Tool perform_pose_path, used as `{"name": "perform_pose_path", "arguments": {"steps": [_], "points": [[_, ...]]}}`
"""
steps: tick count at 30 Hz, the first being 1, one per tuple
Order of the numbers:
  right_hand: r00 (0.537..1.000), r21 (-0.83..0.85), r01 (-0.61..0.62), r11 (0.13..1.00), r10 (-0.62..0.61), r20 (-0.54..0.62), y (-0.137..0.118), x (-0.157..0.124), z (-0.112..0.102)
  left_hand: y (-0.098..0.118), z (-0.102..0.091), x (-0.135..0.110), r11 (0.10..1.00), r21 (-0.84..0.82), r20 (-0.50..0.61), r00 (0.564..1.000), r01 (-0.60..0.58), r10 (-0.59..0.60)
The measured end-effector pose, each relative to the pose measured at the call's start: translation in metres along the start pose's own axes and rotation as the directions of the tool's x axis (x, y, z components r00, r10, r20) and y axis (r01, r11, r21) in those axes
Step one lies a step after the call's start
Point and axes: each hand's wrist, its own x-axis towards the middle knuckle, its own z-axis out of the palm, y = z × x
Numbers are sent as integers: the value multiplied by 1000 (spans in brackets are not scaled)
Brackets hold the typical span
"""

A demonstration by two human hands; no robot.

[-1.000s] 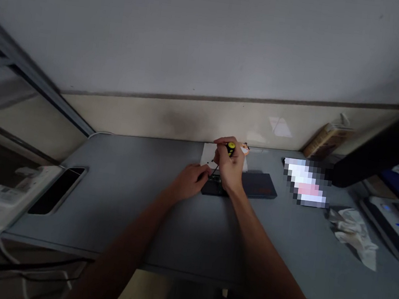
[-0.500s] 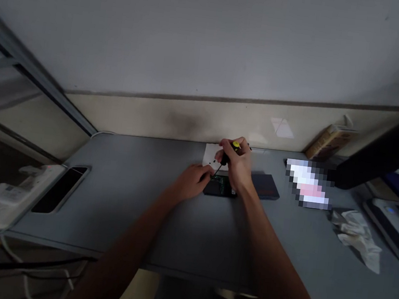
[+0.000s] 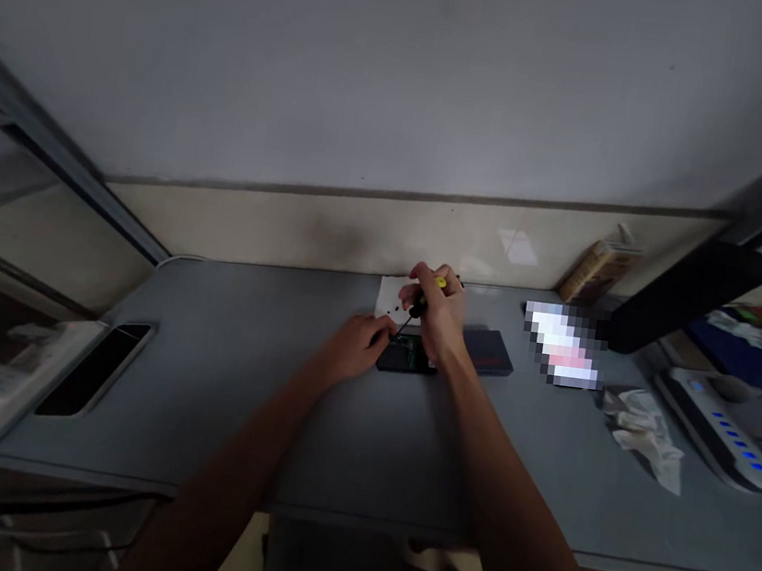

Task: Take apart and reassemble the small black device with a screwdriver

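My right hand (image 3: pixel 438 320) is closed around a small screwdriver with a yellow and black handle (image 3: pixel 431 289), its tip angled down onto a small dark device with a green circuit board (image 3: pixel 404 357) on the grey table (image 3: pixel 237 379). My left hand (image 3: pixel 354 345) rests at the device's left edge, fingers curled against it. A white sheet of paper (image 3: pixel 390 294) with several tiny dark specks on it lies just behind the device. A flat dark cover (image 3: pixel 489 353) lies right of my right hand.
A phone (image 3: pixel 91 367) lies face up at the table's left edge. A crumpled tissue (image 3: pixel 644 433) and a power strip with blue lights (image 3: pixel 731 430) are at the right. A black monitor (image 3: pixel 690 291) and a small carton (image 3: pixel 591 271) stand at the back right.
My right hand has turned the screwdriver slightly and tilted its handle. The view has swung a little to the right. My left hand stays at the device.
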Motion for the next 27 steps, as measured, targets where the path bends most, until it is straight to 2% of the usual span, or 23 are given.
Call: {"name": "perform_pose_path", "arguments": {"steps": [3, 6, 11, 15, 22, 27], "points": [[1000, -43, -11, 999, 10, -26, 1, -1, 3, 1, -1, 0, 1000, -5, 13, 1000, 1, -1], [998, -18, 1, 1000, -2, -60, 1, -2, 4, 2, -2, 0, 1000, 3, 12, 1000, 5, -5], [999, 66, -21, 998, 19, 30, -3, 1, 0, 3, -1, -1, 1000, 9, -3, 1000, 19, -19], [998, 34, -3, 999, 5, -63, -1, 1, -1, 3, 0, -2, 1000, 6, 5, 1000, 15, -15], [992, -64, 48, 997, -55, -115, 3, -1, 1, 4, -1, -1, 999, 39, 44, 999, 29, -30], [1000, 43, -6, 999, 7, -19, 3, 2, -3, 5, -2, 0, 999, 32, 50, 998, 40, -42]]}}
